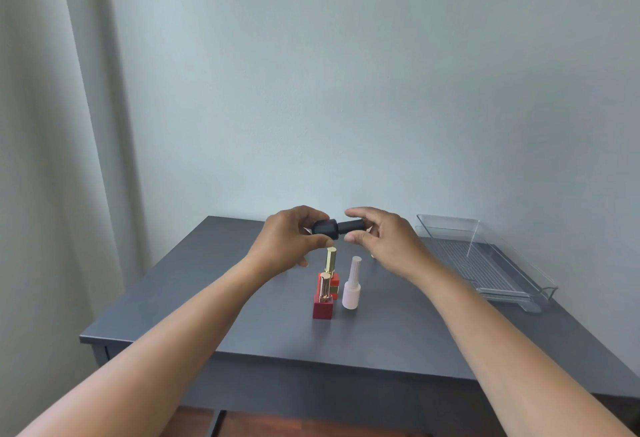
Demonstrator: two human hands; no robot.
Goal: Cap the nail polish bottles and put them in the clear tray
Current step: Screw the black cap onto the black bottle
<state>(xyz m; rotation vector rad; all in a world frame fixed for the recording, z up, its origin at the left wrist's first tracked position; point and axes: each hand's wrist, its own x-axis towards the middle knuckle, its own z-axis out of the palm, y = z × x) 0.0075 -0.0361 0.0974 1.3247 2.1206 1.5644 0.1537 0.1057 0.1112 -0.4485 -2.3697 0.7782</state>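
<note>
Capping step, seemingly: matte black nail polish bottle (325,229) held sideways above dark grey counter (242,315), body pinched in left grip (289,242), black cap (351,226) pinched in right grip (384,241). Next, likely: twisting tight, then carrying right to clear plastic tray (446,219).

I am in what looks like a room at home: a pale curtain (52,125) hangs at my left beside a plain wall (346,73), and the grey table (381,336), with nail polish bottles (323,307) on it, stands over reddish wood flooring (294,427).
</note>
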